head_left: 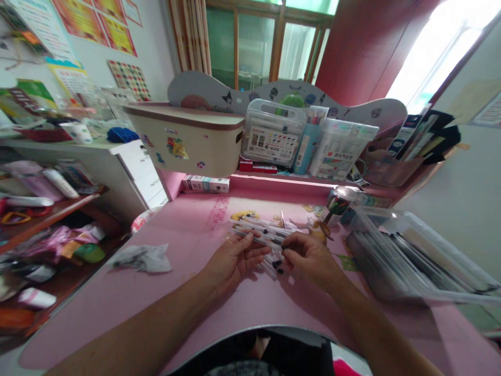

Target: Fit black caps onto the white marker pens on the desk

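- In the head view, a cluster of slender whitish pens [270, 233] with dark parts lay at the middle of the pink desk [188, 308], between the person's two hands.
- The left hand [238, 257] was half open, palm turned up, fingers loosely curled and thumb against the pens; whether it gripped any, I could not tell.
- The right hand [309, 257] had its thumb and forefinger drawn together at the dark end of a pen, pinching it.
- More pens rested on the desk below, between the hands.
- To the right stood a clear plastic bin [462, 297] holding many slim, dark-and-pale items.
- Near its far corner was a metal can [341, 201] with things inside.
- A crumpled white wrapper [143, 258] lay well apart, to the left.
- Behind, a cream box [211, 146] and a clear marker case [274, 138] stood on the raised shelf.
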Available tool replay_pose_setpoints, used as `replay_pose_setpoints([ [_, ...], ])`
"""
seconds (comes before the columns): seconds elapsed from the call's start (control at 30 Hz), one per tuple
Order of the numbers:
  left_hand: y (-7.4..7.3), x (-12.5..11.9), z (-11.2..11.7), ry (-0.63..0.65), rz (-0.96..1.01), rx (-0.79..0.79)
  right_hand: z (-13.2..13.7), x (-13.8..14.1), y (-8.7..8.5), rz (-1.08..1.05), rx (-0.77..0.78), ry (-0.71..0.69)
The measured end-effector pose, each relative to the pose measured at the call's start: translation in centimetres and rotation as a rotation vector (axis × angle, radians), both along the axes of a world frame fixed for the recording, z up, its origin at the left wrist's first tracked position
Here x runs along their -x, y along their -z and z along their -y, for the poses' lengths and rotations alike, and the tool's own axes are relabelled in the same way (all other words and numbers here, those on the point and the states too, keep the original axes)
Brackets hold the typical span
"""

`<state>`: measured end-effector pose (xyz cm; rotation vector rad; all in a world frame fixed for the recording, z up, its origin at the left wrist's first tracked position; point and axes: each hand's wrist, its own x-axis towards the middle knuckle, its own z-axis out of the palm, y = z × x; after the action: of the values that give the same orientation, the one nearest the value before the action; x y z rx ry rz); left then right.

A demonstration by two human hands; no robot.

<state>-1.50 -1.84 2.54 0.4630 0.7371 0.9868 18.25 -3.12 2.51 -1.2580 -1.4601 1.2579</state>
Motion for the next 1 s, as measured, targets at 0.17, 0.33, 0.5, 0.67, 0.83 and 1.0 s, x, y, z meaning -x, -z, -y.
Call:
replay_pose_setpoints([
  [0.17,0.05,-0.01,-0.04,-0.024,-0.011,-0.003,0.0,0.18,0.13,-0.012,-0.04,0.029],
  [0.33,0.17,-0.03,-0.09,-0.026,-0.014,-0.001,0.07,0.2,0.13,-0.019,-0.055,0.052],
  [0.5,0.25,-0.04,-0.04,-0.015,-0.015,-0.018,0.06,0.09,0.36,-0.004,-0.065,0.069],
  [0.67,-0.07,-0.11,0.13,-0.028,-0.015,-0.02,0.09,0.06,0.33,-0.035,-0.054,0.053],
  [0.83,-0.09,-0.09,0.17,-0.017,0.018,-0.023,0.29,0.23,0.04,0.028,-0.058,0.062],
  [1.0,-0.15,-0.09,0.13,-0.002,0.026,-0.029,0.52,0.18,0.08,0.084,-0.086,0.05],
])
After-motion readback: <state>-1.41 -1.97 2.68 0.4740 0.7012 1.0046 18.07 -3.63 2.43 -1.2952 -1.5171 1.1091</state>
